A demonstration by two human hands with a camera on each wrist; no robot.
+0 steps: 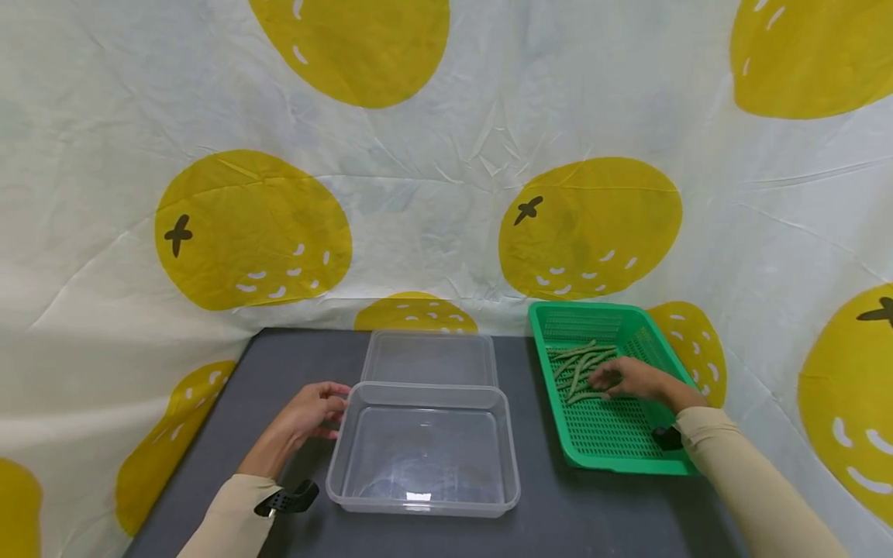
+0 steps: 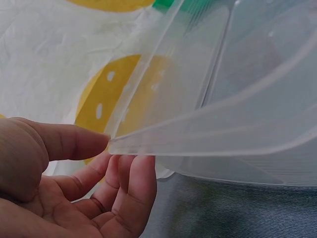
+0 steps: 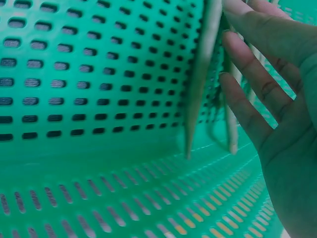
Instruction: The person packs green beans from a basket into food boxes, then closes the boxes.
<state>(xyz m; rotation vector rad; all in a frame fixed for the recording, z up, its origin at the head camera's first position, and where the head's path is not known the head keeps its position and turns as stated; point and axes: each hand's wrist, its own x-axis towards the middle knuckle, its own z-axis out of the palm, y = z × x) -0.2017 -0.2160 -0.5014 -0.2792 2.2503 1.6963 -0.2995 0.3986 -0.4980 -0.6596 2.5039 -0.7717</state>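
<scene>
My left hand (image 1: 314, 415) is at the left side of a clear plastic container (image 1: 380, 507) on the dark table. Close up in the left wrist view, its thumb lies on the container's rim (image 2: 198, 141) and the fingertips sit beneath, pinching the edge. My right hand (image 1: 638, 380) reaches into a green perforated basket (image 1: 614, 463), just over several green beans (image 1: 577, 372). In the right wrist view its fingers are spread and loosely bent beside a long green bean (image 3: 202, 79); whether the thumb touches it cannot be told.
A clear flat lid (image 1: 432, 360) lies behind the container. The dark tabletop (image 1: 533, 504) runs between container and basket. A white cloth (image 1: 432, 232) with yellow fruit prints hangs behind the table and at its sides.
</scene>
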